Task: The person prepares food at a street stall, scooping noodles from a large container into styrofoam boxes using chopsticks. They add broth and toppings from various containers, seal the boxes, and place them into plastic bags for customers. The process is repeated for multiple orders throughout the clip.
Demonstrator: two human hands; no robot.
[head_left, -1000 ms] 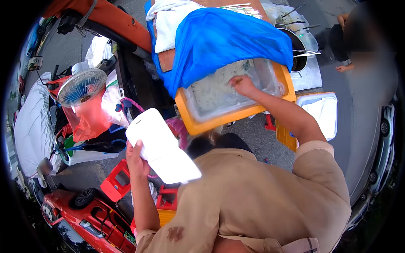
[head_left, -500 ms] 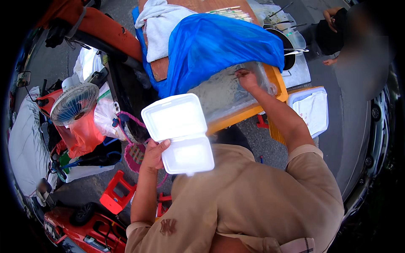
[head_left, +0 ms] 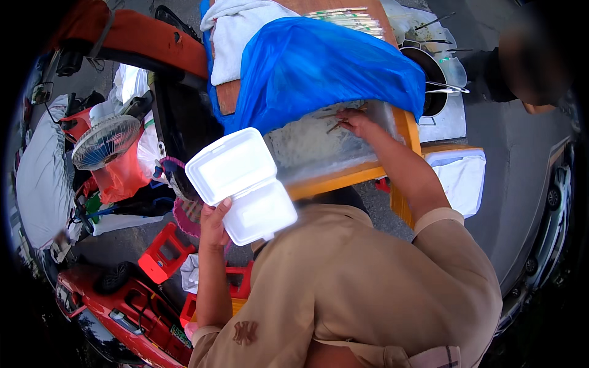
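My left hand [head_left: 215, 222] grips a white foam takeaway box [head_left: 261, 211] by its side, thumb on the inside edge. The box's lid is folded back and nothing shows inside it. Ahead of me stands a tray with a yellow wooden frame [head_left: 331, 180], its inside lined with cloudy clear plastic. Over its far part lies a blue plastic sheet [head_left: 319, 67]. Reaching into the tray at the sheet's edge, my right hand [head_left: 354, 121] is closed on thin brown sticks [head_left: 334, 127]; their far ends are partly hidden.
Beyond the sheet are a white towel [head_left: 230, 46] and a bundle of pale sticks [head_left: 350, 21] on a brown board. A dark pan [head_left: 432, 73] with utensils stands to the right, a person behind it. At left are a fan [head_left: 105, 144], red stools [head_left: 165, 251] and a red vehicle [head_left: 123, 306].
The foam box has shifted left and tilted more. My right hand has moved a little left in the tray, and the thin sticks show more plainly. The whole view has turned slightly.
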